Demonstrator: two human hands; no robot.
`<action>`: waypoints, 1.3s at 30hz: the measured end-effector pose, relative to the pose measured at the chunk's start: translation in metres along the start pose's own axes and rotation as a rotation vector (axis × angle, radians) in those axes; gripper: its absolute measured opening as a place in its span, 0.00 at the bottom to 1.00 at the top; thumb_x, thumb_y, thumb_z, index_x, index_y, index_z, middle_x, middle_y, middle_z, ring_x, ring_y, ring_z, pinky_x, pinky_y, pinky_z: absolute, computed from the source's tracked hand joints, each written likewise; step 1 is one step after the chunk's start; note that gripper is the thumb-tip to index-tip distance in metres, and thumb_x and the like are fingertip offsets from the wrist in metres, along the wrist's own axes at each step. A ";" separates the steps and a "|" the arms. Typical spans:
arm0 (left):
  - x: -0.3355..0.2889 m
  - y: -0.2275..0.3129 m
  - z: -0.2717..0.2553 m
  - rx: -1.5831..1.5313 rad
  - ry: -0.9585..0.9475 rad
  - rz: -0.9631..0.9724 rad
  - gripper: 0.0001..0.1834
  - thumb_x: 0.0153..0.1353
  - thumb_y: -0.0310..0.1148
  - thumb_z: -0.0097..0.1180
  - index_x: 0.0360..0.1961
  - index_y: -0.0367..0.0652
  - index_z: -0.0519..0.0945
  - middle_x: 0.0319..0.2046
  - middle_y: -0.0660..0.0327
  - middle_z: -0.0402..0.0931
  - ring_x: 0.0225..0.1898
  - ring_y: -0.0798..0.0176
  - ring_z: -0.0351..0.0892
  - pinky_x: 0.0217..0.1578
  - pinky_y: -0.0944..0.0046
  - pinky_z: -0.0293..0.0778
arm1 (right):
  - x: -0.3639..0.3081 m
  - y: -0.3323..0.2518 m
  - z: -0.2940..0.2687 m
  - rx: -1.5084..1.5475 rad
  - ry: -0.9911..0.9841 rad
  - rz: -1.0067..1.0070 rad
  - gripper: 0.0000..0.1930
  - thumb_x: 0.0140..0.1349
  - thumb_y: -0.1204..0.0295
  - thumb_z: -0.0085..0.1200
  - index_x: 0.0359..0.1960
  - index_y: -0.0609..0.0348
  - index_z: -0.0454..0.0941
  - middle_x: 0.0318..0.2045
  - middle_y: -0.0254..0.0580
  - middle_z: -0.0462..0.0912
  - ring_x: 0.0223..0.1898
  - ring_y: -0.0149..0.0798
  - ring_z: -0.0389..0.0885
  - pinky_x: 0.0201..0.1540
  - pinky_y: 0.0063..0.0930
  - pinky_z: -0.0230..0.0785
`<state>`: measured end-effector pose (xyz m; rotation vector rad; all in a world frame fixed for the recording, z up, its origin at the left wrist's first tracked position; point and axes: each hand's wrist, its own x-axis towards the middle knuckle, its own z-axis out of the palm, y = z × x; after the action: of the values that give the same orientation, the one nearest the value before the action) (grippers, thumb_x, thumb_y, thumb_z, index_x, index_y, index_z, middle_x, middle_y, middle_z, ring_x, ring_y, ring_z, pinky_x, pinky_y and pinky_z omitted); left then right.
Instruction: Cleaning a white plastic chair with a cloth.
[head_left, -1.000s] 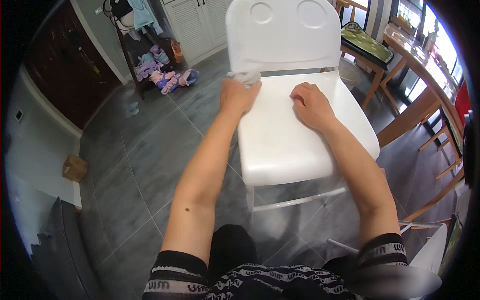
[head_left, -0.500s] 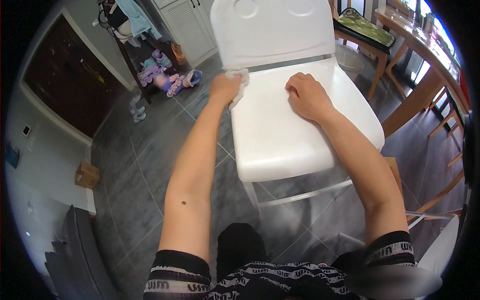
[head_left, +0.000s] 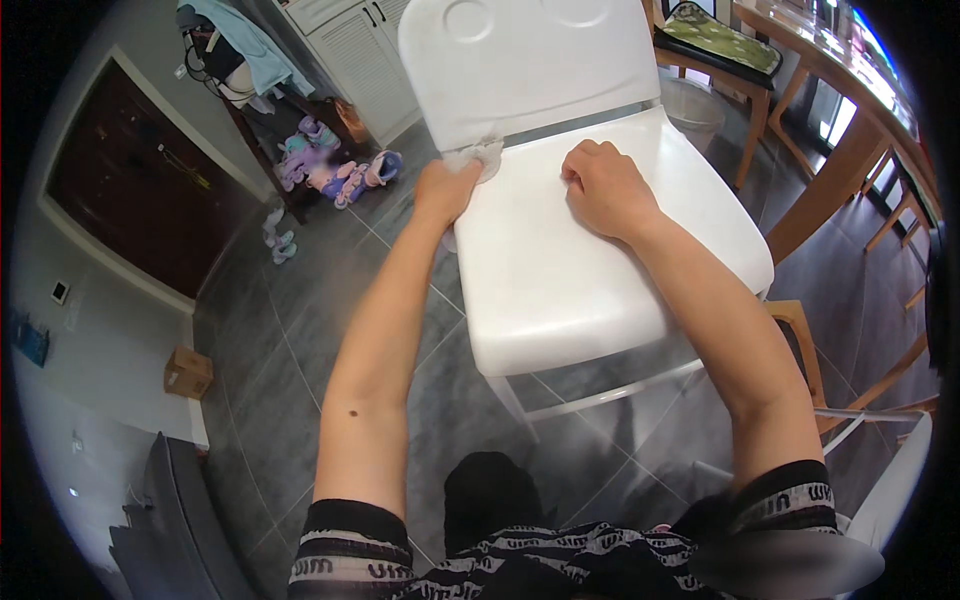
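Risk: white chair (head_left: 600, 305) could shift if pushed unevenly; cloth (head_left: 487, 157) could snag under the backrest (head_left: 530, 75).
Count: white chair, one, directly ahead; hands, two: right hand (head_left: 610, 192) loosely curled on seat (head_left: 535, 240), left hand (head_left: 445, 192) gripping cloth; cloth, one, at seat's rear left corner.

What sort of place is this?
Likely a home, apparently a dining area near an entrance: dark door, pink-and-purple footwear on the floor, wooden table with a green-cushioned chair beside it.
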<state>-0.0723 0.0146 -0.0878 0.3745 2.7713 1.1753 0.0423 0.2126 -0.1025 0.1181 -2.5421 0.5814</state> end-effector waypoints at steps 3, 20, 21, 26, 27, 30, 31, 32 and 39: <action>0.003 -0.007 0.004 0.129 0.258 0.091 0.25 0.49 0.43 0.55 0.38 0.29 0.75 0.34 0.47 0.77 0.38 0.56 0.77 0.37 0.61 0.71 | 0.001 0.002 0.001 0.010 0.006 0.001 0.04 0.50 0.76 0.44 0.26 0.59 0.73 0.32 0.40 0.74 0.38 0.43 0.70 0.43 0.35 0.65; 0.006 -0.033 0.001 -0.305 0.012 0.010 0.20 0.52 0.31 0.53 0.47 0.35 0.71 0.39 0.55 0.75 0.41 0.62 0.76 0.38 0.61 0.73 | -0.001 0.002 0.000 -0.018 -0.005 0.008 0.04 0.49 0.77 0.44 0.26 0.60 0.72 0.32 0.40 0.75 0.38 0.43 0.70 0.42 0.34 0.65; 0.004 -0.039 -0.005 -0.800 -0.151 0.013 0.20 0.52 0.31 0.53 0.46 0.34 0.71 0.40 0.55 0.75 0.41 0.61 0.76 0.37 0.61 0.73 | 0.000 0.000 0.001 -0.031 0.001 -0.002 0.05 0.49 0.77 0.44 0.26 0.60 0.72 0.32 0.40 0.75 0.38 0.43 0.70 0.42 0.34 0.65; -0.003 -0.001 -0.017 -0.558 -0.344 -0.027 0.19 0.54 0.34 0.53 0.46 0.37 0.72 0.38 0.56 0.75 0.36 0.62 0.76 0.36 0.63 0.73 | 0.002 -0.003 -0.002 -0.020 -0.009 0.026 0.05 0.50 0.76 0.44 0.26 0.59 0.73 0.32 0.40 0.74 0.39 0.43 0.70 0.42 0.34 0.64; -0.003 0.012 -0.012 -0.265 -0.200 -0.099 0.20 0.54 0.35 0.53 0.46 0.36 0.72 0.39 0.56 0.75 0.36 0.62 0.76 0.36 0.63 0.73 | 0.002 -0.002 -0.001 -0.030 -0.023 0.032 0.05 0.50 0.75 0.44 0.26 0.58 0.73 0.32 0.40 0.74 0.39 0.43 0.70 0.43 0.34 0.64; 0.005 0.005 0.000 0.172 0.064 -0.063 0.19 0.53 0.32 0.53 0.46 0.34 0.72 0.39 0.55 0.75 0.37 0.61 0.76 0.35 0.63 0.72 | 0.003 -0.001 0.002 0.014 -0.013 0.054 0.05 0.50 0.75 0.44 0.26 0.59 0.73 0.32 0.40 0.74 0.39 0.43 0.70 0.42 0.34 0.64; 0.010 -0.005 0.002 0.317 0.181 0.041 0.18 0.53 0.30 0.52 0.45 0.33 0.72 0.38 0.54 0.75 0.38 0.61 0.76 0.35 0.63 0.71 | 0.003 0.000 0.001 0.018 -0.008 0.046 0.05 0.50 0.75 0.44 0.26 0.59 0.73 0.32 0.40 0.74 0.39 0.43 0.70 0.42 0.34 0.64; 0.012 -0.015 0.008 0.315 0.183 0.043 0.18 0.53 0.30 0.52 0.45 0.33 0.72 0.38 0.54 0.75 0.38 0.61 0.76 0.35 0.63 0.71 | 0.001 0.004 0.000 0.013 -0.004 0.035 0.05 0.50 0.76 0.44 0.25 0.59 0.73 0.32 0.40 0.74 0.39 0.43 0.70 0.42 0.34 0.64; 0.017 -0.105 -0.026 -1.254 0.019 -0.124 0.15 0.52 0.27 0.50 0.43 0.36 0.71 0.36 0.54 0.74 0.38 0.58 0.76 0.38 0.60 0.74 | 0.001 0.002 0.003 0.044 0.017 -0.005 0.05 0.50 0.76 0.44 0.24 0.59 0.73 0.31 0.40 0.74 0.38 0.44 0.70 0.42 0.35 0.64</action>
<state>-0.1127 -0.0694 -0.1449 0.0342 1.5037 2.4562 0.0400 0.2132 -0.1049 0.1349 -2.5130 0.6340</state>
